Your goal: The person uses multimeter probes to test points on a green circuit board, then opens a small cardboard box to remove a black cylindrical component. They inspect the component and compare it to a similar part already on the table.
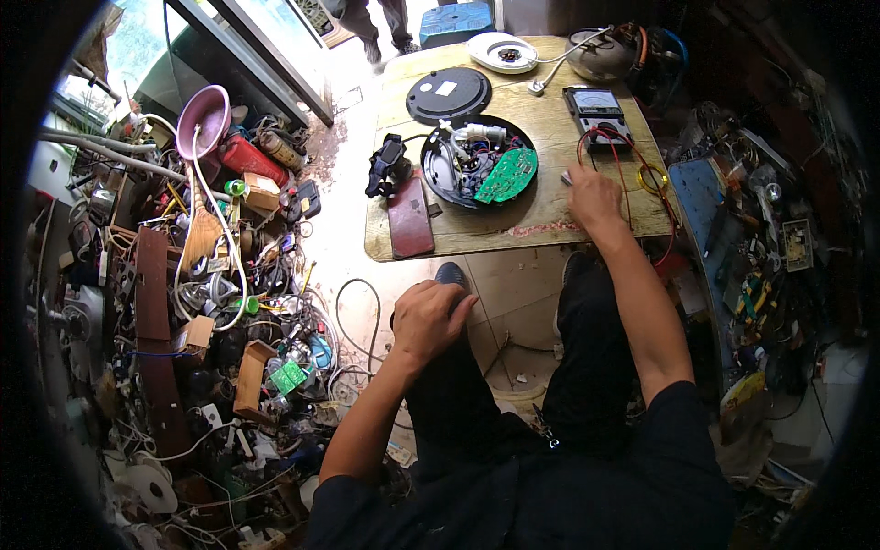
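Your round appliance (467,158) lies opened on the tabletop (536,103), green board (510,176) exposed, its 1 black cover (467,99) not yet refitted. Your left hand (431,318) rests on your knee (440,367), fingers loosely bent, empty; your right hand (594,197) curls its fingers around a small item (566,179), possibly a probe.

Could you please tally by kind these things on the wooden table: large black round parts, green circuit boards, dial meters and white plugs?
Large black round parts, flat disc and open housing: 2
Green circuit board: 1
Dial meter: 1
White plug: 1
Total: 5
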The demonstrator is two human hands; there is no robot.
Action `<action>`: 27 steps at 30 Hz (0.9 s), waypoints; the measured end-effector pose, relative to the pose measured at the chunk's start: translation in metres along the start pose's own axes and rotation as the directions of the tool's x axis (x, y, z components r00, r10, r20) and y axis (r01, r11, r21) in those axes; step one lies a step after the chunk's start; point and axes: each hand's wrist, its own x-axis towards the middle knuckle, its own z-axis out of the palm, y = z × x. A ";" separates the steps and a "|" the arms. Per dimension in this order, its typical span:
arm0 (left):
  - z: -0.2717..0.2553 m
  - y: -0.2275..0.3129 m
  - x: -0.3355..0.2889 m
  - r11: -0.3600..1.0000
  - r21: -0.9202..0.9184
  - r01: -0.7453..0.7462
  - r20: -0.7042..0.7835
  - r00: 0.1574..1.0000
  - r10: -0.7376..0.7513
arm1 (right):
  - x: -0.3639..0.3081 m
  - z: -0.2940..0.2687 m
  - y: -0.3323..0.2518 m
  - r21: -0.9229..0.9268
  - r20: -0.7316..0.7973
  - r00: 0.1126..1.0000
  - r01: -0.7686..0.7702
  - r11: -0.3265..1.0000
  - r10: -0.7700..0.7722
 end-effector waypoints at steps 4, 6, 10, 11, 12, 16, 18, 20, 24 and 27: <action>0.002 0.001 0.004 1.000 0.003 0.015 0.005 1.000 -0.015 | -0.030 -0.015 0.027 -0.054 -0.058 0.998 -0.010 0.998 0.007; 0.007 -0.002 0.000 1.000 0.003 0.013 -0.018 1.000 -0.013 | -0.049 -0.031 0.020 0.015 -0.092 0.996 0.020 1.000 -0.018; 0.008 0.003 -0.001 1.000 -0.001 0.015 -0.006 1.000 -0.015 | -0.098 -0.059 -0.002 0.243 -0.242 0.966 0.157 0.957 -0.097; 0.008 0.004 -0.002 1.000 -0.005 0.017 0.001 1.000 -0.017 | -0.110 -0.062 -0.007 0.301 -0.290 0.950 0.202 0.932 -0.112; 0.007 0.004 -0.003 1.000 0.003 -0.003 -0.001 1.000 0.003 | -0.120 -0.068 -0.011 0.316 -0.262 0.955 0.221 0.923 -0.139; 0.009 0.012 -0.003 0.998 0.009 -0.064 -0.014 0.998 0.064 | -0.143 -0.079 -0.014 0.380 -0.258 0.961 0.197 0.904 -0.101; 0.011 0.016 -0.005 0.999 0.007 -0.049 -0.012 0.999 0.049 | -0.148 -0.078 -0.012 0.389 -0.185 0.978 0.166 0.906 -0.099; 0.010 0.020 -0.007 0.998 0.013 -0.055 0.002 0.998 0.055 | -0.152 -0.078 -0.009 0.394 -0.143 0.984 0.153 0.906 -0.104; 0.014 0.021 -0.005 0.995 0.019 -0.096 -0.033 0.995 0.096 | -0.149 -0.077 -0.005 0.379 -0.142 0.980 0.181 0.908 -0.136; 0.011 0.024 -0.009 0.997 0.025 -0.068 -0.022 0.997 0.068 | -0.150 -0.074 -0.007 0.375 -0.114 0.981 0.190 0.907 -0.158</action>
